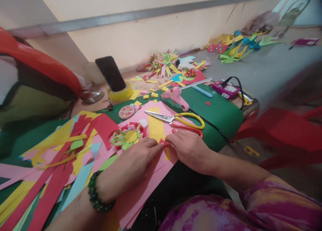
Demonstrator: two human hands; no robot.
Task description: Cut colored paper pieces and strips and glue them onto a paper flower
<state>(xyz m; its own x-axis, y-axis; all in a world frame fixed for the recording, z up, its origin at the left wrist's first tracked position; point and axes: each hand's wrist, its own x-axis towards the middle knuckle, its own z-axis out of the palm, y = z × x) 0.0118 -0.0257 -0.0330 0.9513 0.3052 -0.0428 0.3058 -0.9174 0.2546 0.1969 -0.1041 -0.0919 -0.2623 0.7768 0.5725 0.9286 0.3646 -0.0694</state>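
My left hand and my right hand meet over a pink sheet on the green table cover. Both pinch a small red paper piece between their fingertips. The left wrist wears a green bead bracelet, and a ring sits on one left finger. Just beyond the hands lie yellow-and-orange-handled scissors on a yellow strip. A paper flower with a yellow centre, green petals and red loops rests left of the hands.
A pink glue gun, a tape roll, a phone propped on a yellow tape ring, and a purple device with a black cable lie beyond. Piled coloured paper strips cover the left. More paper crafts sit by the wall.
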